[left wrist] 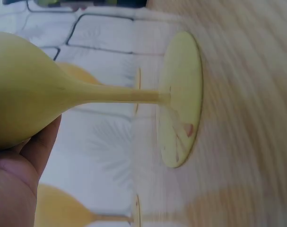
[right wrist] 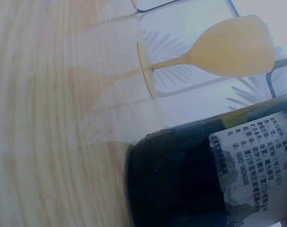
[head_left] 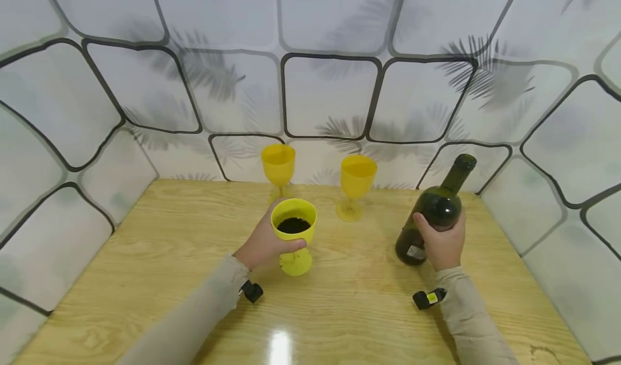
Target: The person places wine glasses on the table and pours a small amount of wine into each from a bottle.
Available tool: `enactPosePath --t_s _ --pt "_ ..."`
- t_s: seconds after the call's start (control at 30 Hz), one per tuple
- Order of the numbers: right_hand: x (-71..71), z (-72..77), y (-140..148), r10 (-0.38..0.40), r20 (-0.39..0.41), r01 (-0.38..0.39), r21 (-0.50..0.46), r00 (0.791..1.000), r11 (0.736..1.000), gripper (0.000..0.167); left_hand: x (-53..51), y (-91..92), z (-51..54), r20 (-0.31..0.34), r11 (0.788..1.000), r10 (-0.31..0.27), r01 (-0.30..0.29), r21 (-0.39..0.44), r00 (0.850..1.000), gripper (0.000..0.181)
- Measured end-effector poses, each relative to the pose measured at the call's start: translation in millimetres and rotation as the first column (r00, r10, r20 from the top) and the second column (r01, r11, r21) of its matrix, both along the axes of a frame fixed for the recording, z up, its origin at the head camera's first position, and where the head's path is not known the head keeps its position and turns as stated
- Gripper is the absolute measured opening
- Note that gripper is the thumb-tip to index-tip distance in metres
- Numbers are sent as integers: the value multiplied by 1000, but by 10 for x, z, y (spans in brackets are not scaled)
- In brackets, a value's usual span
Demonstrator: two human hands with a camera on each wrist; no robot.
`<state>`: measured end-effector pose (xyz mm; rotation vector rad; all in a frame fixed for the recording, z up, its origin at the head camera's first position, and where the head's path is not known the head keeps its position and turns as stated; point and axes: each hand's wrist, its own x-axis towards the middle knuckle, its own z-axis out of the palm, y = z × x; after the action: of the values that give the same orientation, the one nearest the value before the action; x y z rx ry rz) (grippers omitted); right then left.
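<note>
A yellow goblet [head_left: 297, 261] with dark liquid in its bowl is gripped by my left hand [head_left: 264, 242], the thumb across its front. In the left wrist view the fingers of my left hand [left wrist: 20, 175] lie against the bowl of the goblet [left wrist: 25, 90], and its round foot is at the wood surface. To the right, my right hand [head_left: 442, 242] holds a dark green bottle [head_left: 439, 206] round its body, the neck leaning back and to the right. The right wrist view shows the bottle [right wrist: 176, 179] with a torn, printed white label; most of that hand is out of view there.
Two more yellow goblets stand near the back edge of the wooden table [head_left: 145, 257]: one [head_left: 278, 163] behind my left hand, the other [head_left: 358, 177] between my hands. Patterned white panels [head_left: 330, 95] rise behind the table and at both sides.
</note>
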<state>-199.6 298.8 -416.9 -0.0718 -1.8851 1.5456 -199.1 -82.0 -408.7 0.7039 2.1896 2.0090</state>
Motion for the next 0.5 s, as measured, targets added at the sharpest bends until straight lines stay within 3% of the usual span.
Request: enactPosePath --t_s 0.23,0.4,0.5 --pt "4 1 0 -24 32 23 21 999 1000 77 -176 -395 3 -64 991 127 -129 -20 990 80" --pt "5 -4 3 -26 53 24 30 998 999 79 -318 -698 2 -64 956 275 -280 -90 959 81" --pt "-1 -3 -3 -17 63 16 30 998 999 82 -399 -872 15 -69 934 334 -340 -109 940 81"
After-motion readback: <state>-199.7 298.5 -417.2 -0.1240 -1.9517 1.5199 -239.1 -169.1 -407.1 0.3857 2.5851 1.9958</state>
